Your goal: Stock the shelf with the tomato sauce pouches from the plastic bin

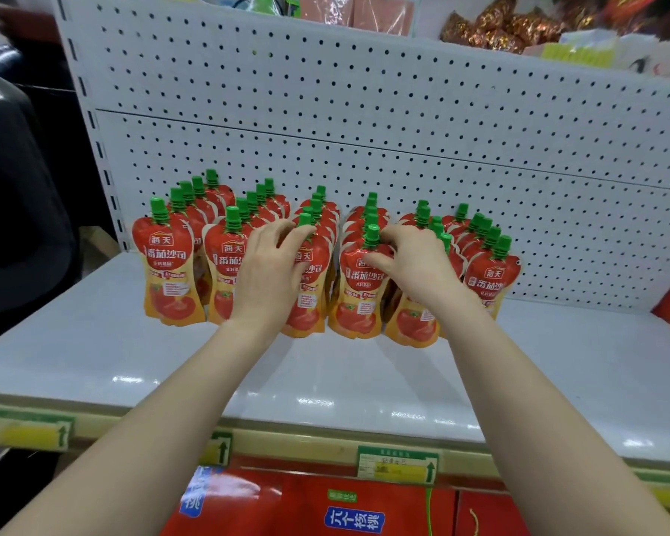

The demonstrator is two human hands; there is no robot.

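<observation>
Against the pegboard back panel (364,110), the tomato sauce pouches (167,265) stand upright in about six front-to-back rows on the white shelf (132,361), leaving its front part, further out from the panel, bare. Both hands reach to the front pouches of the middle rows. The left hand (267,268) lies over the front pouch of the third row (306,295), counting from the panel's left edge, its fingers curled round the neck just under the green cap (304,219). The right hand (410,261) rests on the front pouch of the fourth row (358,299), fingertips touching its shoulder beside the cap (372,232). Each grip looks loose, a light pinch or press on the pouch top, not a firm clench; neither pouch appears lifted off the shelf.

My judgement is that the step in hand is squaring up pouches just set down, so the stocking looks well along. The plastic bin is not in view, so I cannot tell how many remain. The next move would call for letting go without tipping these soft, top-heavy pouches, then going back to the bin for more
</observation>
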